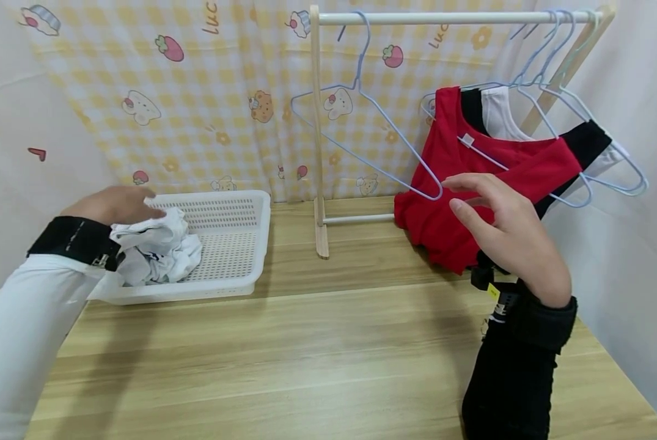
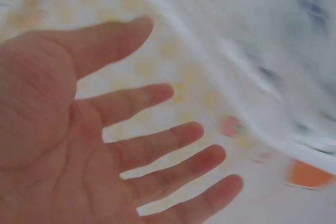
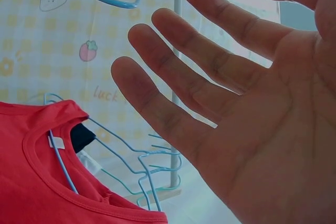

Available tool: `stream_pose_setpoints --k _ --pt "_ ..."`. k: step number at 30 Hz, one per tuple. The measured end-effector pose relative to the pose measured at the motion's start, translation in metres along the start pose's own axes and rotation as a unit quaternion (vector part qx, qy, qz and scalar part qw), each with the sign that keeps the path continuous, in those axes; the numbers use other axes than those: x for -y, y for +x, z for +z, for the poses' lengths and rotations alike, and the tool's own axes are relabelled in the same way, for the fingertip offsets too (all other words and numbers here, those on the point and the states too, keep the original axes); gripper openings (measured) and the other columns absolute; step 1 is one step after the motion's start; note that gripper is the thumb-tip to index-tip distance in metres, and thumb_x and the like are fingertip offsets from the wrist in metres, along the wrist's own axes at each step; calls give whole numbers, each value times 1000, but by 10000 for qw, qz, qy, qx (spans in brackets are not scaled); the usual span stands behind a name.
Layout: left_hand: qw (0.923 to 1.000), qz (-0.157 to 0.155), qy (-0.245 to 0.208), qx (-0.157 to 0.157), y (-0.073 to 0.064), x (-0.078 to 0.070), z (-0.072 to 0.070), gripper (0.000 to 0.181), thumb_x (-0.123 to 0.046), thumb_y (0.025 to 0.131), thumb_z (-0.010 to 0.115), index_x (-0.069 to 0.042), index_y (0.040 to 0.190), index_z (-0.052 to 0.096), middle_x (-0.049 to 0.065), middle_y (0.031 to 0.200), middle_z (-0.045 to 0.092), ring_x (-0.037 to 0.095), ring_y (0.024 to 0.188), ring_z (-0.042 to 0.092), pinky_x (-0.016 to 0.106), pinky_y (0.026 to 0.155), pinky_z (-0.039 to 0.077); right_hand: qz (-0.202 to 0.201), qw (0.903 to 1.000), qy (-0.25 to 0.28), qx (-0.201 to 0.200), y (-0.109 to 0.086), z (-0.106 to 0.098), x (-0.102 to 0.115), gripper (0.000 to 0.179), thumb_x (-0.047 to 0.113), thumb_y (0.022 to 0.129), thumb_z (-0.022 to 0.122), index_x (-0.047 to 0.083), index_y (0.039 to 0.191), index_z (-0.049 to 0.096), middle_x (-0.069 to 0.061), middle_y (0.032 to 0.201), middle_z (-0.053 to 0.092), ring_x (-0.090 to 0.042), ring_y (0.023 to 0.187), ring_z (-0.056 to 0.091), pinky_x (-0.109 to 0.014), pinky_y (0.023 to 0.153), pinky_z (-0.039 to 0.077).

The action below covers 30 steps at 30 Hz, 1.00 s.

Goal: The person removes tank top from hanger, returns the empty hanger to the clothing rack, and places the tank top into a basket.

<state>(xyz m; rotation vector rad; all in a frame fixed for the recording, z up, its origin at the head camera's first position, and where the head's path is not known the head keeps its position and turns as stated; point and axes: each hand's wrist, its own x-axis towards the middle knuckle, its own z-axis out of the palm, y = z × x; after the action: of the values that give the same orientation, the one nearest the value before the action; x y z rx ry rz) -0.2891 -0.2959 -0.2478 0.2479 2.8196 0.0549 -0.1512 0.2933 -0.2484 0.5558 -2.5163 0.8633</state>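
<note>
The left hand (image 1: 119, 206), fingers spread, is over the left part of a white basket (image 1: 263, 241) and holds nothing; its wrist view shows the palm bare, with the basket's rim just beyond the fingertips. The right hand (image 1: 517, 235), loosely bent and likewise without a grip, is near the lower corner of a bare blue hanger (image 1: 398, 131); its wrist view shows them apart. The two hands are well apart from each other. Beneath the left hand, crumpled white clothes (image 1: 160, 253) lie in the basket's left half, too bunched to give a clear long axis. The hanger is hooked over the left part of the rack's bar (image 1: 444, 19), hook upward, its long lower edge slanting from upper left down toward the right hand. To the right, a red top (image 1: 446, 150) and a white garment (image 1: 501, 113) hang close together. All this seems to be clothes-hanging, at the point of reaching for the next piece and its hanger. The next move likely calls for the left hand to pinch the cloth and the right to steady the hanger. Basket and rack stand toward the back of the desk (image 1: 306, 348).
</note>
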Motion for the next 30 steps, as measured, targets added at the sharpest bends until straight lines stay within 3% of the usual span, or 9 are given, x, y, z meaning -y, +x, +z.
stream_pose_setpoints --k 5,10,14,17,19,22,25,30 --pt "9952 160 -412 -877 -18 -50 -23 70 -38 114 47 13 159 35 45 157 38 66 144 37 80 115 33 -80 10000 -25 11 0 1 1 39 13 110 62 13 149 62 -11 143 66 -18 121 60 -5 97 39" --pt "9786 326 -645 -1929 -38 -104 -27 67 -40 114 48 3 164 37 40 158 45 61 144 42 80 111 38 -106 9999 11 124 1 3 4 40 14 111 61 12 150 61 -11 145 65 -23 124 61 -7 95 40" --pt "9536 385 -811 -2873 -56 -140 -19 61 -39 112 54 -5 163 45 34 158 50 59 143 46 79 106 43 -152 9997 19 169 2 4 6 40 14 111 61 11 151 60 -12 145 64 -26 126 62 -8 94 41" --pt "9245 608 -965 -3637 -65 -162 -7 55 -33 110 61 -5 157 54 31 153 57 57 138 52 75 104 48 -223 9997 -14 113 1 5 6 40 12 110 61 11 150 60 -12 145 65 -25 125 62 -7 95 40" --pt "9070 779 -1111 -3988 -69 -175 3 52 -30 108 65 -5 154 58 28 151 60 55 137 55 72 103 50 -238 9997 -31 77 1 5 6 41 12 109 62 11 150 61 -12 144 65 -25 124 62 -7 95 40" --pt "8889 956 -1392 -4258 -73 -192 16 50 -29 108 67 -5 151 61 26 149 62 52 138 56 70 101 53 -240 9997 -40 57 0 5 6 41 11 109 62 11 150 61 -13 144 65 -25 123 62 -7 95 40" --pt "8772 1046 -1728 -4356 -75 -206 29 49 -29 108 68 -7 151 62 23 149 63 48 138 57 69 96 56 -222 9997 -18 82 1 5 6 41 11 109 62 11 150 61 -12 144 65 -23 123 62 -8 95 40" --pt "8621 1178 -2233 -4395 -75 -223 47 48 -29 108 68 -9 152 62 20 149 64 42 139 57 64 101 56 -203 9997 35 118 3 7 8 39 12 110 62 11 149 62 -11 142 66 -24 122 62 -6 97 40"
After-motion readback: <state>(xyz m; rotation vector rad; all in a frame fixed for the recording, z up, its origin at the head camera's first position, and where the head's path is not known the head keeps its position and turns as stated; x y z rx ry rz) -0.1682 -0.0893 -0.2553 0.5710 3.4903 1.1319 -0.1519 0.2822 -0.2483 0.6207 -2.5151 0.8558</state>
